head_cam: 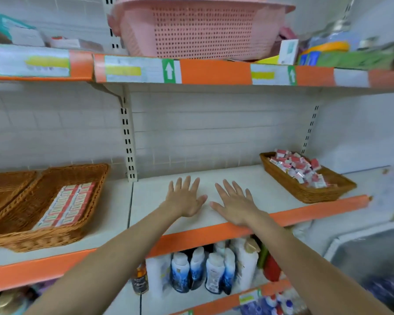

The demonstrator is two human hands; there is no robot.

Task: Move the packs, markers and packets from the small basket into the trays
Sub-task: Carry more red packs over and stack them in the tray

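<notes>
**A:** What sits nearest the camera?

**B:** Two bare forearms reaching up and forward from the bottom edge. Below them, a lower shelf holds white and blue bottles [200, 271] standing upright, with a dark-capped bottle [139, 281] to their left.

**A:** And the hands themselves?

**B:** The left hand [185, 198] and the right hand [233, 204] lie side by side, palms down, over the bare middle of the white shelf [248, 178], just behind its orange front edge. Fingers on both are straight and fanned apart; neither holds anything. The thumbs point toward each other, near but apart. Whether the palms actually press on the surface cannot be told.

**A:** Where are the goods?

**B:** On the same shelf level, left of the hands, a large wicker tray [21, 223] holds red-and-white packs [66, 206] laid in neat rows. A second wicker tray [5, 185] touches its left side, partly cut off by the frame. Right of the hands, well apart from them, a smaller wicker basket [316, 192] carries a loose heap of red-and-white packets [298, 167] piled toward its back end.

**A:** Farther up?

**B:** A white tiled wall behind, then the upper shelf with orange edging and label strips [168, 70]. On it rests a pink perforated plastic basket [200, 28], flanked by blurred boxes and containers.
</notes>
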